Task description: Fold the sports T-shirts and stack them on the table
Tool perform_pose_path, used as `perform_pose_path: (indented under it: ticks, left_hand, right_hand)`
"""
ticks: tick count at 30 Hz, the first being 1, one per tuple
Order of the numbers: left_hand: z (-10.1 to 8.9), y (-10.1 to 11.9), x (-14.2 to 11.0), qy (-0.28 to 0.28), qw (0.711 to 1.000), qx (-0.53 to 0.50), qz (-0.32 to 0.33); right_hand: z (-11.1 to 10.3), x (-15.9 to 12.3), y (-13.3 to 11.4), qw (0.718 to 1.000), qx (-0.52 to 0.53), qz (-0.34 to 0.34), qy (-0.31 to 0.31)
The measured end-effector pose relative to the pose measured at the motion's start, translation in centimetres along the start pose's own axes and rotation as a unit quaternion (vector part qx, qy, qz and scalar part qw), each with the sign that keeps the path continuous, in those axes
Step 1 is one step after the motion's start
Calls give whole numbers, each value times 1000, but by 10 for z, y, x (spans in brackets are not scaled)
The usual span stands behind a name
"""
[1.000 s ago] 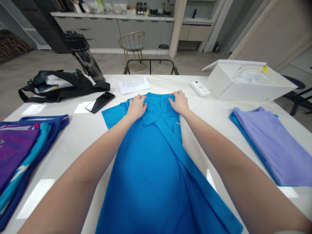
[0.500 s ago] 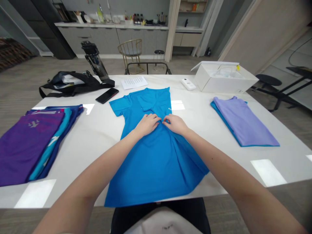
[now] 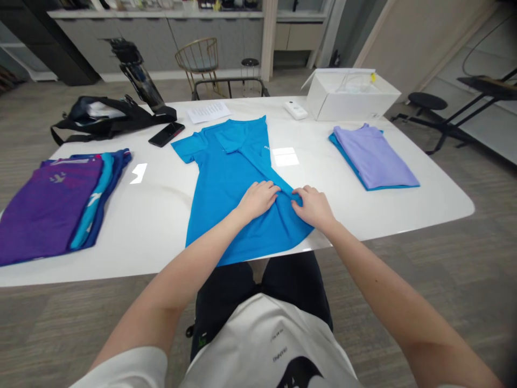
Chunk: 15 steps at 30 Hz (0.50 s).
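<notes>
A blue T-shirt point(image 3: 220, 188) lies spread on the white table, its left short sleeve stretched out and its right side folded inward over the front. My left hand point(image 3: 259, 199) rests on the lower front, its curled fingers closed on the cloth beside the fold. On the outer folded edge, my right hand point(image 3: 313, 206) grips the fabric between thumb and fingers. The hem reaches the table's near edge.
Folded purple and blue garments point(image 3: 52, 205) are stacked at left. A folded lilac shirt point(image 3: 375, 156) lies on blue cloth at right. Farther back are a black bag point(image 3: 105, 124), bottle point(image 3: 141, 81), phone point(image 3: 166, 134), paper point(image 3: 208, 112), white device point(image 3: 295, 110) and white box point(image 3: 351, 102).
Both hands have slid down the shirt toward the hem, the right one also outward along the fold. The fold's edge now lies straighter. The camera view has tilted downward.
</notes>
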<state>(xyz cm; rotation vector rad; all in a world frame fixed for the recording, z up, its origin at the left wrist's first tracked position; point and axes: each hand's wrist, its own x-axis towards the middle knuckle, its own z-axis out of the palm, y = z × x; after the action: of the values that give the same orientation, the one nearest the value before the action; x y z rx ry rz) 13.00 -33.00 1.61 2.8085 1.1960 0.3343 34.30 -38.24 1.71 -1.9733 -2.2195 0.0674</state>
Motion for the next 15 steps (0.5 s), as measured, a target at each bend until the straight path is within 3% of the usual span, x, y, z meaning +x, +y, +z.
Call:
perform_pose_path:
  ticks: [7,11,15]
  left_hand:
    - [10,62,6,-12,997,9,78]
    - [11,84,2,-7,997,3,76]
    - [6,89,-12,22,999,-26,34]
  right_hand:
    - [-1,-73,10,995,-35,75,50]
    - [-3,-87,4,997,10,34,76]
    - [-4,-97,-9,991,77,-5,110]
